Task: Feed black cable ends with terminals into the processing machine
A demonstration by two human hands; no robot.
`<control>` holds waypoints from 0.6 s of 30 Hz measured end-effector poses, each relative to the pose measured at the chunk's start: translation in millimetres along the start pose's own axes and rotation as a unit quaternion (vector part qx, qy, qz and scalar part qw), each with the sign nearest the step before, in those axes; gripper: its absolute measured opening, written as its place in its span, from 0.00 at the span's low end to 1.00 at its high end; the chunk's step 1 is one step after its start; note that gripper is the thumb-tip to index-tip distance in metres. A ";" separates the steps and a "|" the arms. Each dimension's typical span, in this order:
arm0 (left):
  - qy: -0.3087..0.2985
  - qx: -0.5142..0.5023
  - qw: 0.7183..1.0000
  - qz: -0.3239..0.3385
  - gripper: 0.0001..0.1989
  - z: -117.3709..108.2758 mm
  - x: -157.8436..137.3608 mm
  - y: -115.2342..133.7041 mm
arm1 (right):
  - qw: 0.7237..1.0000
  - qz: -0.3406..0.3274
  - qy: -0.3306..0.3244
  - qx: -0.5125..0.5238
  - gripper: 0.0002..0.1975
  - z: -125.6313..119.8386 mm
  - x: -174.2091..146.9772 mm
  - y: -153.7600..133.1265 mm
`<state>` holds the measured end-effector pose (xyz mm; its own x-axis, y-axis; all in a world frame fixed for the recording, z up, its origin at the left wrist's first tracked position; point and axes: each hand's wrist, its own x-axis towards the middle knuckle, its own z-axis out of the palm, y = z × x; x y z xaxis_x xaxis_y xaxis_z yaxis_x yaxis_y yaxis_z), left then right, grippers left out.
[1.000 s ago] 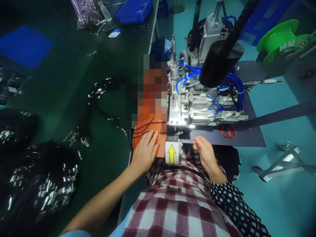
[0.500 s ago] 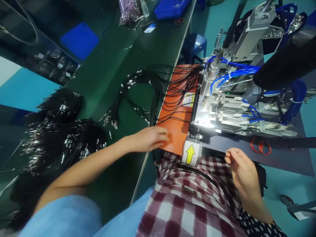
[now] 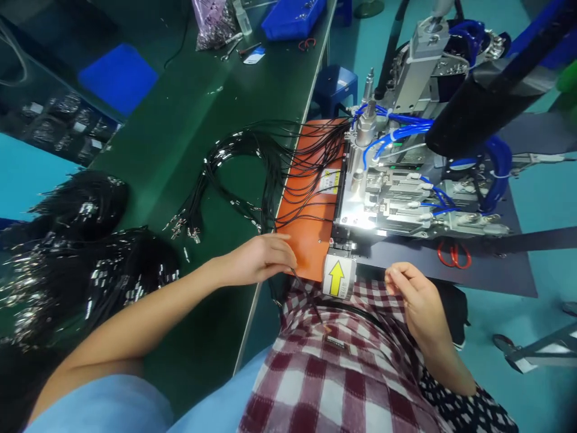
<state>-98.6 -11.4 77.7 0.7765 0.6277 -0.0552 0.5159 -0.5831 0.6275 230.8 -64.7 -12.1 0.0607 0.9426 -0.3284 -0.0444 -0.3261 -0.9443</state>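
Over the left end of the orange sheet (image 3: 300, 240), my left hand (image 3: 265, 258) pinches a thin black cable (image 3: 296, 276); its free end hangs down toward the checked apron (image 3: 336, 367). To the right, my right hand (image 3: 417, 300) is closed, thumb against curled fingers, in front of the metal machine (image 3: 387, 192). Whatever may be in those fingers is too small to make out. Between the hands is a white block with a yellow arrow (image 3: 336, 278). Several black cables (image 3: 311, 162) run across the orange sheet to the machine's left edge.
Cable bundles with metal tips (image 3: 238, 141) lie on the green table (image 3: 189, 126), and a large heap (image 3: 112, 270) is at left. Red-handled scissors (image 3: 454, 255) lie beyond my right hand. A blue tray (image 3: 293, 21) and a bag of small parts (image 3: 215, 24) stand at the back.
The camera view has shifted, so everything sits further left. A black cable now shows hanging from my left hand. My right hand stays closed in front of the machine.
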 end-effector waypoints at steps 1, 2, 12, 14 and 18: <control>0.018 -0.032 0.999 -0.015 0.10 1.1 1.1 -0.6 | 1.000 -0.006 -0.006 -0.011 0.11 1.7 -1.3 -1.0; 0.039 -0.055 0.997 -0.033 0.10 3.4 1.8 -1.5 | 1.000 -0.010 -0.014 -0.026 0.11 4.2 -2.8 -2.4; 0.131 -0.034 0.984 -0.119 0.08 55.8 10.3 -0.1 | 0.995 -0.061 -0.079 0.013 0.12 26.3 -13.7 -3.9; 0.103 -0.020 0.987 -0.120 0.08 60.1 13.4 4.5 | 0.996 -0.058 -0.059 0.022 0.08 25.6 -11.5 -4.0; -0.003 -0.042 0.994 -0.105 0.08 57.7 32.5 24.7 | 0.996 -0.062 -0.064 0.019 0.05 29.3 -9.6 -10.7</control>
<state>-39.7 -35.2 46.6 0.6567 0.7281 -0.1963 0.6357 -0.3944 0.6636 201.5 -68.2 1.8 -0.0595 0.9777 -0.2012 -0.0824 -0.2057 -0.9751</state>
